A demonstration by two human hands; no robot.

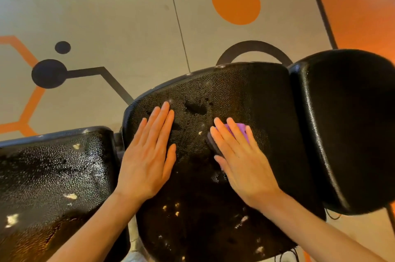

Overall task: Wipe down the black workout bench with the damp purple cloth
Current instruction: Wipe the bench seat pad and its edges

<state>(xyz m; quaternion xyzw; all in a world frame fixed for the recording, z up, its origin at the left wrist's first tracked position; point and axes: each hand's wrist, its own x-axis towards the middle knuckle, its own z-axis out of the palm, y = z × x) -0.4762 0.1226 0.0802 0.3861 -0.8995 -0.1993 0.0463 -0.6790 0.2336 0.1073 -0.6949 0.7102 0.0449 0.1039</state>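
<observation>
The black workout bench (245, 94) fills the lower frame as three textured pads, worn with pale torn spots and wet patches. My left hand (149, 154) lies flat, palm down, on the left part of the middle pad, holding nothing. My right hand (239, 159) presses flat on the purple cloth (240, 131), which is bunched under the fingers on the same pad; only a small purple part shows between the fingers.
A second pad (53, 176) lies at the lower left and a rounded pad (352, 124) at the right. Behind the bench is a grey floor (106, 5) with orange and black painted shapes. An orange band (359, 5) runs along the upper right.
</observation>
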